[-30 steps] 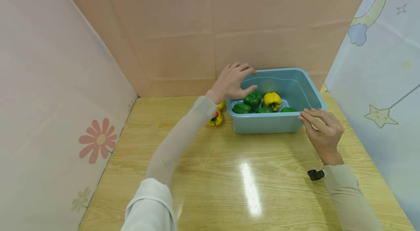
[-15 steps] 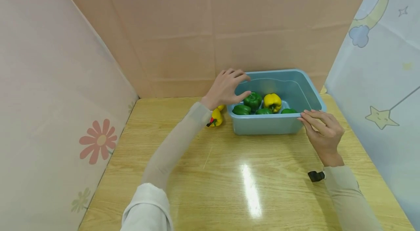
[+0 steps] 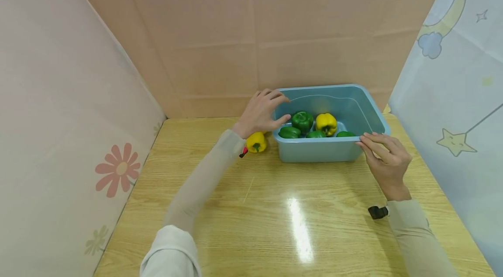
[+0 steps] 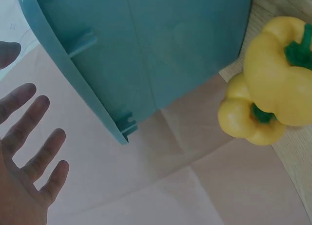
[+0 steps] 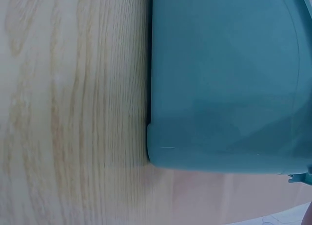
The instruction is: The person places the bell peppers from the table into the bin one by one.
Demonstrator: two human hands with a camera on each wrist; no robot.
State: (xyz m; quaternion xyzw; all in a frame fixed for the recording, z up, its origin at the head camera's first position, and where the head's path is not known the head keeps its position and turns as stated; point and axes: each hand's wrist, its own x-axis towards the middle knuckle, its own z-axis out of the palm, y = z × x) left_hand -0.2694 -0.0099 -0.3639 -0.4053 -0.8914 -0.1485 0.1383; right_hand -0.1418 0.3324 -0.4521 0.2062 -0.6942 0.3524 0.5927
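Observation:
A light blue plastic bin [image 3: 320, 151] stands on the table near the back wall. Inside it are a whole green bell pepper [image 3: 302, 122], a yellow bell pepper [image 3: 326, 124] and several green ones partly hidden by the front rim. My left hand [image 3: 259, 113], fingers spread and holding nothing, hovers by the bin's left rim. Below its wrist lies a yellow bell pepper [image 3: 256, 143] outside the bin; the left wrist view shows a second, smaller yellow pepper [image 4: 239, 113] against it. At the front right corner, my right hand [image 3: 387, 159] pinches the bin's rim between thumb and fingers.
The wooden table [image 3: 251, 220] runs forward from the bin. A tan cloth [image 3: 204, 50] hangs close behind it, with printed cloth panels at left [image 3: 70, 137] and right [image 3: 471, 93]. A small black device [image 3: 378, 212] is strapped at the right wrist.
My left hand has drawn back leftward and slightly down from over the bin to its left rim. The right hand keeps its hold on the rim.

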